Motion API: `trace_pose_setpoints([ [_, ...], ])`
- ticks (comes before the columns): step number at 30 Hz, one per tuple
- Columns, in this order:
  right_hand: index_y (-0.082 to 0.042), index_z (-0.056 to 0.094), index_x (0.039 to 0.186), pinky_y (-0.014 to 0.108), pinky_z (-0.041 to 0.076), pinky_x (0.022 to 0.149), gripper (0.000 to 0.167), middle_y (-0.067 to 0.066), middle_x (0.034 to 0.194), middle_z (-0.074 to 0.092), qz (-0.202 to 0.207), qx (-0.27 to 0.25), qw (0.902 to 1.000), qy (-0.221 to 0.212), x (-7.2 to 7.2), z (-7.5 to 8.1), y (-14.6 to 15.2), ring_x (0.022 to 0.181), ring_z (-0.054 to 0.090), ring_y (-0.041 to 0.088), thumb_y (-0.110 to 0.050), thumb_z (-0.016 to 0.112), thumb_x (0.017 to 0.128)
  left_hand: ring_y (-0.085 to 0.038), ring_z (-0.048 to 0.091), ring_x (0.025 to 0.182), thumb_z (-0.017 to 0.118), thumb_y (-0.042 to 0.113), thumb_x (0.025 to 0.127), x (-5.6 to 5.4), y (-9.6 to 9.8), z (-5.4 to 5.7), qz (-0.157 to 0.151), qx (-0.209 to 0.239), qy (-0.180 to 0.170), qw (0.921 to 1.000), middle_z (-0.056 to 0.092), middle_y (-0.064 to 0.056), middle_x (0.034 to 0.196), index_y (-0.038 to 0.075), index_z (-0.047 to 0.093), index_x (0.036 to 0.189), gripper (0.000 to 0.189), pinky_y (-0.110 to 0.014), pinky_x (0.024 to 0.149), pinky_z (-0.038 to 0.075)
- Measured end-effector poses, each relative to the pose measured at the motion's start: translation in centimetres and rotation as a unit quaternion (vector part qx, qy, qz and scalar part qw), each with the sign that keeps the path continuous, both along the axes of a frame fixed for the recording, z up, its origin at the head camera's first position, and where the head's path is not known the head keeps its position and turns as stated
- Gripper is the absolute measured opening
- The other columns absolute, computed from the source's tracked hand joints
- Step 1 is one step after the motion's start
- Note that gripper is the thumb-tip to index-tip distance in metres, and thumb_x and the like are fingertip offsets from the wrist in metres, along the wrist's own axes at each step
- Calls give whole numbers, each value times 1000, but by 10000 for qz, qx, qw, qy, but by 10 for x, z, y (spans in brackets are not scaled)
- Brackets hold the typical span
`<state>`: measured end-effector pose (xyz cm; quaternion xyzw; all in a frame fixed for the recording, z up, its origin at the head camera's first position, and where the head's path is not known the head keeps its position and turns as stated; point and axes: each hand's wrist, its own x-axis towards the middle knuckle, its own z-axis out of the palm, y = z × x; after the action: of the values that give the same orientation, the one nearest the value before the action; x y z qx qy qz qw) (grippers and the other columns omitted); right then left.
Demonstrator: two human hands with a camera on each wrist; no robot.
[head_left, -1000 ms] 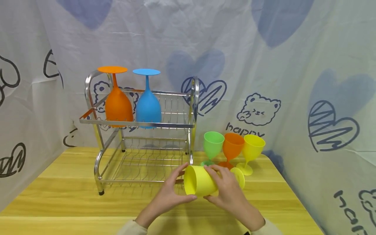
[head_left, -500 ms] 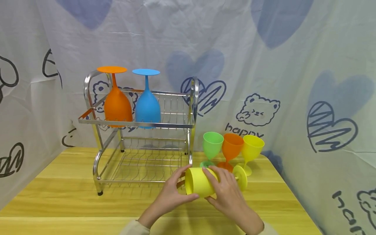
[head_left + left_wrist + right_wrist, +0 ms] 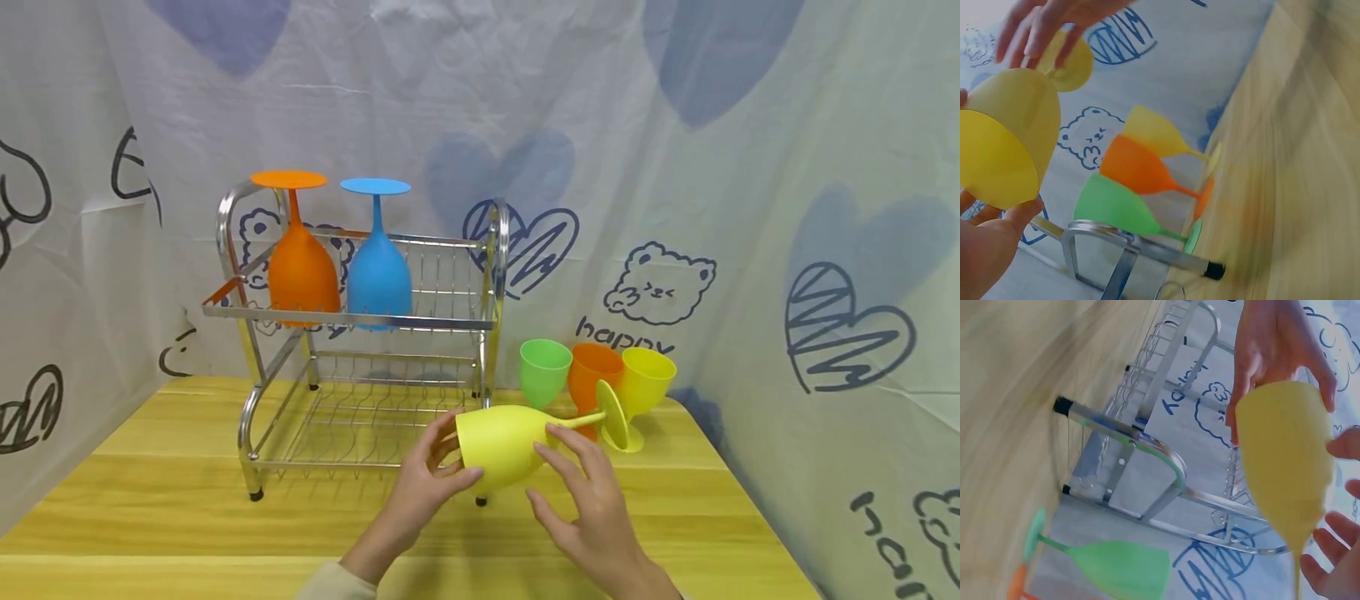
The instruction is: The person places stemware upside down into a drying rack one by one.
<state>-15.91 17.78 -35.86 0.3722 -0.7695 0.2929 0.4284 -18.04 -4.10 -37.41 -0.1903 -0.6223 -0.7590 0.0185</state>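
A yellow plastic goblet point(image 3: 502, 446) lies tilted on its side in the air, mouth to the left and foot raised to the right. My left hand point(image 3: 423, 483) grips it by the rim, thumb in front and fingers behind; the left wrist view looks into its mouth point(image 3: 994, 159). My right hand point(image 3: 592, 508) is at the stem end, fingers spread. Its fingertips lie against or close to the lower bowl, and the thumb stands apart below. In the right wrist view the fingers of the right hand point(image 3: 1341, 550) are loosely bent beside the bowl.
A two-tier metal dish rack point(image 3: 360, 462) stands on the wooden table point(image 3: 225, 542). Its top tier holds an upside-down orange goblet point(image 3: 303, 271) and a blue one point(image 3: 378, 275). Right of it stand upright green point(image 3: 543, 375), orange point(image 3: 592, 371) and yellow goblets point(image 3: 647, 379).
The yellow goblet has turned so its mouth faces away to the left and its foot has risen. My right hand has loosened from the bowl and dropped slightly; the left still grips the rim.
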Motion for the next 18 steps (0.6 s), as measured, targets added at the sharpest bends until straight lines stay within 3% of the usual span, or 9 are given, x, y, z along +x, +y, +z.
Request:
trace_pose_setpoints([
  [2, 0, 63, 118, 20, 35, 101, 35, 18, 123, 56, -127, -438, 9989, -144, 3, -1, 0, 109, 50, 33, -26, 63, 95, -36, 43, 127, 71, 7, 82, 1, -1, 0, -73, 262, -133, 9995, 40, -20, 141, 2, 35, 145, 72, -39, 97, 47],
  [4, 0, 62, 117, 17, 38, 95, 32, 15, 120, 57, -366, -842, 9932, -710, 6, -1, -1, 107, 51, 29, -15, 70, 90, -35, 43, 128, 67, 8, 83, 2, -1, -1, -193, 467, -213, 9985, 38, -20, 142, 1, 33, 146, 72, -36, 97, 47],
  [6, 0, 59, 121, 18, 43, 90, 38, 12, 118, 59, -370, -1294, 9771, -1647, 8, 2, -1, 106, 53, 23, -6, 72, 86, -34, 43, 129, 64, 9, 83, 5, 0, -1, -350, 643, -259, 9970, 37, -21, 143, -1, 30, 146, 72, -35, 97, 47],
  [7, 0, 56, 126, 19, 44, 89, 44, 12, 119, 59, -203, -1574, 9598, -2317, 9, 4, 0, 107, 53, 20, -4, 72, 85, -34, 43, 129, 63, 10, 84, 5, 0, -2, -410, 694, -263, 9964, 36, -22, 143, -2, 29, 146, 72, -34, 98, 46],
  [8, 0, 51, 130, 21, 46, 89, 48, 11, 121, 58, 46, -1903, 9342, -3016, 9, 6, 0, 108, 54, 18, -5, 71, 87, -33, 42, 129, 62, 10, 84, 6, 1, -2, -470, 736, -253, 9959, 36, -23, 143, -2, 29, 146, 71, -34, 98, 45],
  [10, -1, 40, 139, 27, 49, 92, 52, 12, 126, 55, 671, -2749, 8580, -4287, 8, 11, 1, 110, 55, 16, -10, 64, 94, -33, 43, 128, 62, 10, 84, 7, 2, -1, -564, 802, -252, 9949, 36, -23, 142, -2, 29, 145, 71, -35, 99, 45],
  [13, -6, 31, 142, 38, 48, 95, 49, 11, 129, 52, 1605, -3795, 7435, -5267, 6, 15, 4, 113, 55, 20, -14, 53, 99, -32, 44, 126, 62, 11, 84, 8, 4, 0, -647, 825, -227, 9942, 38, -23, 140, -2, 30, 145, 70, -36, 99, 45],
  [15, -10, 38, 137, 43, 46, 97, 38, 7, 126, 54, 2193, -4096, 6975, -5455, 4, 14, 5, 113, 54, 22, -13, 48, 101, -33, 44, 126, 62, 11, 83, 8, 5, 1, -656, 845, -214, 9940, 38, -24, 140, -2, 30, 145, 71, -36, 99, 45],
  [18, -18, 46, 131, 43, 43, 99, 29, 1, 125, 57, 2902, -4110, 6591, -5590, 3, 11, 5, 116, 53, 21, -13, 44, 102, -35, 42, 128, 63, 11, 83, 9, 7, 1, -614, 836, -239, 9943, 37, -24, 142, -3, 29, 145, 73, -35, 100, 44],
])
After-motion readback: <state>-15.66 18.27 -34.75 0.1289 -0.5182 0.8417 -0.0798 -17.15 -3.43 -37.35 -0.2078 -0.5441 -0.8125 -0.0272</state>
